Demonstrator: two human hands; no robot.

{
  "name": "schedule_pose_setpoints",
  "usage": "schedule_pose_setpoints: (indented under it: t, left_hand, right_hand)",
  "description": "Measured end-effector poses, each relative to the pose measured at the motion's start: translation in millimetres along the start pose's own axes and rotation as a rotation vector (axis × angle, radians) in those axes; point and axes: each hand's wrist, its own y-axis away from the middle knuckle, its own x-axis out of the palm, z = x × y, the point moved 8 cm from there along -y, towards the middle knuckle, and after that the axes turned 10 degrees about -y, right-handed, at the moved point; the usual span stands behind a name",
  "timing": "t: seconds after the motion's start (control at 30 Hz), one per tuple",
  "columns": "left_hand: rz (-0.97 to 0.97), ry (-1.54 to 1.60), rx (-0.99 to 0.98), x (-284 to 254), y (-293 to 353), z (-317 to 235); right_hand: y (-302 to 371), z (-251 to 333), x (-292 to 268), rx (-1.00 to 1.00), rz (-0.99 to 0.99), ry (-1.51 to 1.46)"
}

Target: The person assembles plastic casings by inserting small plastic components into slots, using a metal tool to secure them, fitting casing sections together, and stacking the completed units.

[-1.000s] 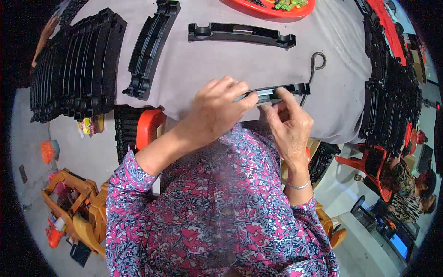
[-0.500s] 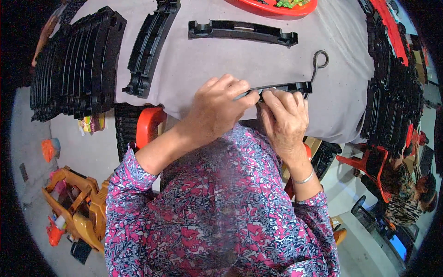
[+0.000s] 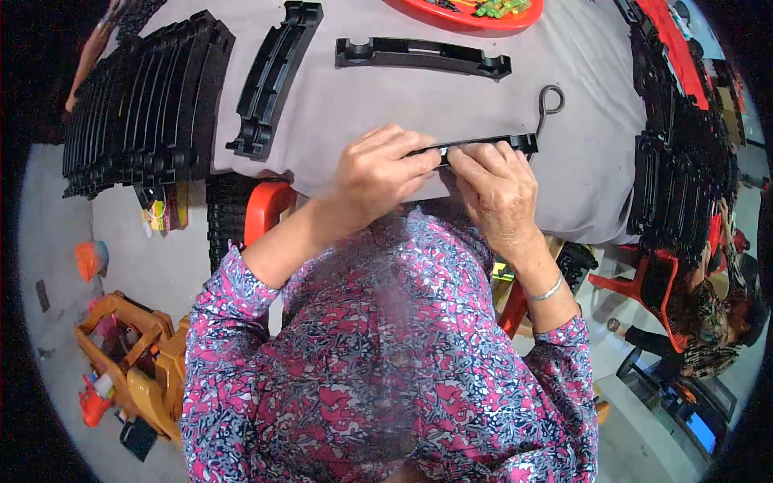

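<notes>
Black curved strip (image 3: 523, 143) held in both hands near the table's front edge; whether it is also propped on the cloth cannot be told. Its left end is pinched between thumb and bent fingers of the left hand (image 3: 385, 167), which is nearly closed. Its middle is covered by the curled fingers of the right hand (image 3: 498, 185); the right thumb is mostly hidden, so the firmness of that grip cannot be judged. A small pale patch is seen between the fingertips; its nature is not resolved.

Risks, as judged: the strip could be tilted or slipped from the left pinch if pressed unevenly by the right fingers. A fingertip could be nipped at the channel edge. The looped metal rod (image 3: 540, 121), crossed by the strip's right end, could be knocked or snagged if the strip were swung that way.

Surroundings: one loose strip (image 3: 423, 56) is laid crosswise beyond the hands, another (image 3: 274, 80) slantwise at left. Leftward reach is bounded by a row of stacked strips (image 3: 153, 105), rightward by further stacks (image 3: 676, 193). A red tray (image 3: 483, 30) with green pieces (image 3: 503, 8) is placed at the far side
</notes>
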Motion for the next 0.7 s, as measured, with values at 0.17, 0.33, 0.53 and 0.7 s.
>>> schedule_pose_setpoints:
  t: [0.17,0.33,0.53,0.7]
  left_hand:
    - [0.03,0.018,-0.017,-2.1,-2.7,0.1]
    - [0.046,0.001,-0.012,-0.6,-0.3,0.6]
    - [0.103,0.029,-0.006,-0.1,-0.9,3.1]
    - [0.173,0.034,0.027,-0.2,-2.8,4.2]
  right_hand:
    - [-5.9,-2.3,-0.2,-0.022,0.087,-0.024]
    - [-9.8,-5.0,0.6,-0.061,0.149,-0.073]
    - [-17.1,-3.2,-0.4,-0.117,0.227,-0.136]
    - [-22.0,-1.7,6.3,-0.219,0.375,-0.232]
